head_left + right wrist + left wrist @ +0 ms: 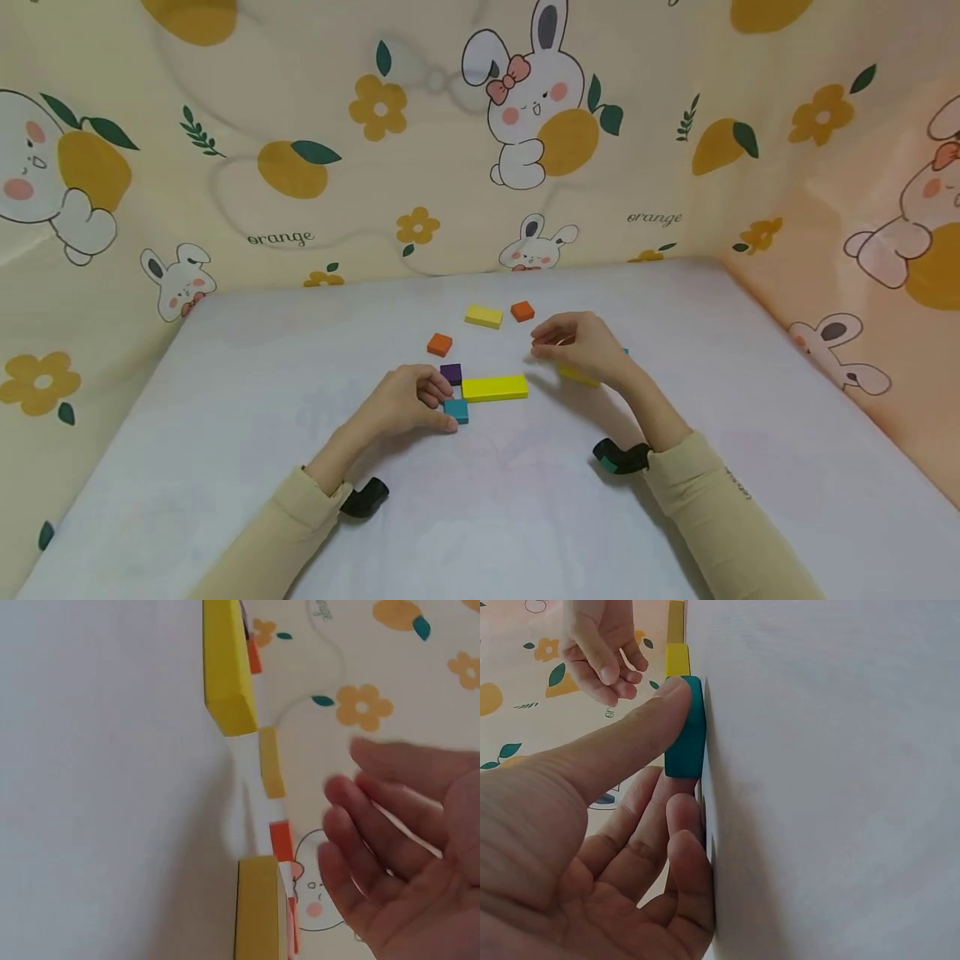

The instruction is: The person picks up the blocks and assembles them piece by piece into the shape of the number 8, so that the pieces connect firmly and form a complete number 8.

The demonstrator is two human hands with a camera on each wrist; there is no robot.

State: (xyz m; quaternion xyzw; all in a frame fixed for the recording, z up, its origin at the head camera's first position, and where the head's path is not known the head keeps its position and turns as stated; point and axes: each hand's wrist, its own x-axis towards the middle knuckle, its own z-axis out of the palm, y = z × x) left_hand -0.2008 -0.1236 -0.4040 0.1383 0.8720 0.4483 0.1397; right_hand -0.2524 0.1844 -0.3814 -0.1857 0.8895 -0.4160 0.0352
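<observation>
My left hand [401, 402] holds a small teal block [457, 411] between thumb and fingers, low at the white tabletop. In the left wrist view the thumb presses one end of that teal block [686, 742], fingers at the other end. Just behind it sits a dark purple block [451, 373], and a long yellow block [495, 388] lies to the right, its left end by both. My right hand [585, 346] hovers with loosely bent fingers and nothing between them, above another yellow block [579, 377] that it partly covers.
Farther back lie an orange block [440, 344], a paler yellow block [484, 316] and a second orange block [522, 311]. A sliver of a blue block [626, 351] shows behind the right wrist. A printed curtain [450, 167] with rabbits and oranges rises along the table's far edge and sides.
</observation>
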